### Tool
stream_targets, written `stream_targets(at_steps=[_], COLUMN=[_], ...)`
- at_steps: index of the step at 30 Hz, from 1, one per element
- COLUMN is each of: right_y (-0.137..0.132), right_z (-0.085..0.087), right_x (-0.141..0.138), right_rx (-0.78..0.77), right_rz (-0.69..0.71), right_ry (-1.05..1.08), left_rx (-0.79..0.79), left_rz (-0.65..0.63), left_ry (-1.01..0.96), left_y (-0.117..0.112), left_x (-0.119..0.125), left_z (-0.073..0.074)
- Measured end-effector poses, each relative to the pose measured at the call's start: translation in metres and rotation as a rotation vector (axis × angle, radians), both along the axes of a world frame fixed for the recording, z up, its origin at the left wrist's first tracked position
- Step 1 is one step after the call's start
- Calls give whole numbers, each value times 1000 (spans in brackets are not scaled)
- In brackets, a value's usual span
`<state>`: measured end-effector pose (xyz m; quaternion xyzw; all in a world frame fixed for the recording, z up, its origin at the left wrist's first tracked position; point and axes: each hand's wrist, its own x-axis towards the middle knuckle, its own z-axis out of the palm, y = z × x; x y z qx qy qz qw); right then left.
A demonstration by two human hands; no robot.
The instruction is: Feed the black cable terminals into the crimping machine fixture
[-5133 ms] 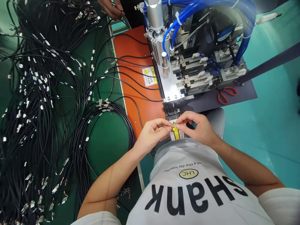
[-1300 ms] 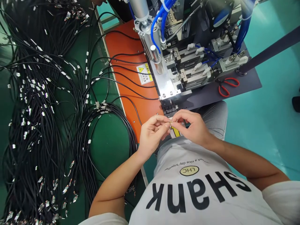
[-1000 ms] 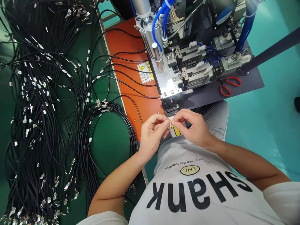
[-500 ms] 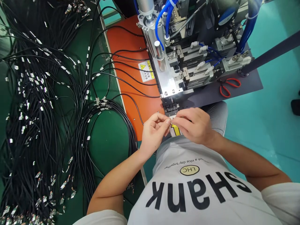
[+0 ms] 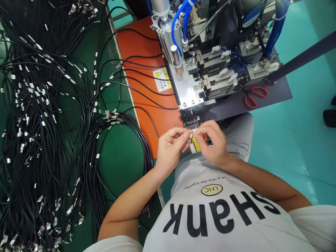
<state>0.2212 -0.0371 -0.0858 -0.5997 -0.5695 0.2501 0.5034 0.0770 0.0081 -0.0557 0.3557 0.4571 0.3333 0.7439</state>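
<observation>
My left hand (image 5: 172, 145) is closed in a pinch; a black cable (image 5: 147, 111) arcs over the orange plate and runs in behind it. The cable's tip lies hidden at the fingers. Opposite, almost touching those fingertips, my right hand (image 5: 214, 141) pinches with thumb and forefinger at the same spot, on something too small to make out. Just beyond both hands is the front end of the machine's metal fixture (image 5: 190, 101). A yellow label (image 5: 195, 144) shows below the fingertips.
Several black cables cross the orange plate (image 5: 141, 45) into the machine. A cable coil (image 5: 148, 154) and a large heap of cables with metal ends (image 5: 34, 140) cover the green table (image 5: 120, 150) at left. Red-handled scissors (image 5: 256, 95) lie on the dark base plate at right.
My right hand has drawn slightly left and its fingers have bent into a tighter pinch against the left fingertips. My left hand stays nearly in place. The view has shifted slightly.
</observation>
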Motion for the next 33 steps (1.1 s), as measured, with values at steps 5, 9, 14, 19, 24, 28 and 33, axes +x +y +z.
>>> stream_targets(at_steps=[5, 9, 14, 19, 24, 28, 33], right_y=[-2, 2, 13, 19, 29, 42, 47], right_z=[7, 12, 20, 26, 30, 31, 34], right_x=[-4, 12, 35, 38, 47, 57, 59], right_rx=[-107, -288, -493, -518, -644, -620, -736], right_rz=[-5, 100, 310, 422, 543, 644, 726], right_ry=[200, 364, 504, 485, 549, 395, 376], left_rx=[14, 20, 30, 45, 71, 124, 154], left_rz=[32, 28, -11, -82, -187, -232, -193], left_ry=[-31, -56, -57, -35, -35, 19, 45], left_y=[-1, 0, 0, 0, -2, -3, -5], left_x=[-2, -3, -4, -8, -14, -16, -18], left_z=[1, 3, 5, 5, 3, 3, 4])
